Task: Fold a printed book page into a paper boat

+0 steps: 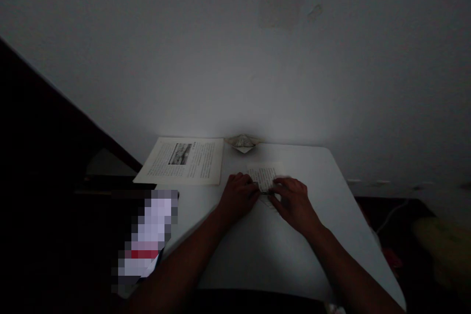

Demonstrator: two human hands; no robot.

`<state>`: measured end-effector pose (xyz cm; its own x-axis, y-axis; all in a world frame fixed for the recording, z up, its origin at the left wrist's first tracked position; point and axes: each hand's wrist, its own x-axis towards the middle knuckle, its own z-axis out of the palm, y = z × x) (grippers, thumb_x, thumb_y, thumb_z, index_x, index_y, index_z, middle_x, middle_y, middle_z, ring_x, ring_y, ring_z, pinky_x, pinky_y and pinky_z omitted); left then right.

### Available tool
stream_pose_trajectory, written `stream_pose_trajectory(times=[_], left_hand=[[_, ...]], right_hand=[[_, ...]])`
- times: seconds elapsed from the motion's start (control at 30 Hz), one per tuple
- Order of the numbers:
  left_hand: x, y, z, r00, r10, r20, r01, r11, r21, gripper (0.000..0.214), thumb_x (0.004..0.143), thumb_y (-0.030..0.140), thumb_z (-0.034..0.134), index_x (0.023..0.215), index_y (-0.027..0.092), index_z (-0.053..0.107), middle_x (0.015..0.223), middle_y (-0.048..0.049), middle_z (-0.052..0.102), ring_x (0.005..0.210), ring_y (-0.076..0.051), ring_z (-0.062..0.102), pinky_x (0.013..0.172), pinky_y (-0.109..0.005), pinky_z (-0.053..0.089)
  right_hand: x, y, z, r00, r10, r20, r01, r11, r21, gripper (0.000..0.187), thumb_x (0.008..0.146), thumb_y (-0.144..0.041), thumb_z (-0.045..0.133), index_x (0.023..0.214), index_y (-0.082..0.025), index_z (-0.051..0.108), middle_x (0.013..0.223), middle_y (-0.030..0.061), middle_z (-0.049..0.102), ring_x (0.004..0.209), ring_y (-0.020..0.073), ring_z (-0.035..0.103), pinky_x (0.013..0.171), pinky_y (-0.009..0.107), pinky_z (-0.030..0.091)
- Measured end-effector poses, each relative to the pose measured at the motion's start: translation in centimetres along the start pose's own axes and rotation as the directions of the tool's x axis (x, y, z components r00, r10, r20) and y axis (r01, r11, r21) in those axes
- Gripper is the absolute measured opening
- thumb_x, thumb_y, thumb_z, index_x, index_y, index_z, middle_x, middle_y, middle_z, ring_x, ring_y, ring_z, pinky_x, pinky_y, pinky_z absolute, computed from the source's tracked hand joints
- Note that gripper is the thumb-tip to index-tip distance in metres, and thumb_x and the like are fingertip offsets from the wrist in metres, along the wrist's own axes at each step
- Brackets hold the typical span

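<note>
A folded sheet of printed paper [264, 177] lies on the white table [257, 260], between my two hands. My left hand [240, 194] is closed on its left side, fingers bent and thumb pointing inward. On the right side my right hand [294, 201] pinches the paper between thumb and fingers. Part of the paper beneath the fingers is hidden, and the dim light blurs its lower folds. Behind it, against the wall, stands a folded paper boat [243, 143].
Flat printed pages [184, 162] with a dark picture lie at the table's back left. A phone [149, 235], its screen pixelated, rests at the left edge. A white wall [235, 59] rises directly behind the table. A pale cable [392, 213] runs at the right.
</note>
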<state>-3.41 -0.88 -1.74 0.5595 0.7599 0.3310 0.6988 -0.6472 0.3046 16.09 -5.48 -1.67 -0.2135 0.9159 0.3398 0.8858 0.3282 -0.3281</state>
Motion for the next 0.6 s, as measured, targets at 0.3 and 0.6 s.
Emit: stream_pose_trajectory(times=[0.3,0.6], left_hand=[[0.2,0.1,-0.3,0.994,-0.081,0.071,0.083,0.996,-0.023,0.017,0.083,0.034,0.058,0.088,0.023,0.07,0.089,-0.0045,0.063,0.091,-0.02,0.053,0.082,-0.035,0.039],[4.1,-0.3,-2.3,0.815,-0.36,0.454,0.388,0.921,0.035,0.036,0.069,0.049,0.064,0.085,0.018,0.071,0.084,-0.01,0.071,0.079,-0.021,0.065,0.066,-0.025,0.048]], right_hand=[[5.5,-1.1,0.3,0.944,0.151,0.292,-0.159,0.987,0.004,0.017,0.077,-0.037,0.061,0.078,-0.024,0.072,0.083,0.0025,0.072,0.079,0.0183,0.063,0.073,0.03,0.044],[7.0,-0.1,-0.1,0.898,0.15,0.414,-0.184,0.982,0.043,0.01,0.071,-0.032,0.068,0.074,-0.023,0.072,0.075,0.0015,0.072,0.069,0.016,0.065,0.062,0.024,0.045]])
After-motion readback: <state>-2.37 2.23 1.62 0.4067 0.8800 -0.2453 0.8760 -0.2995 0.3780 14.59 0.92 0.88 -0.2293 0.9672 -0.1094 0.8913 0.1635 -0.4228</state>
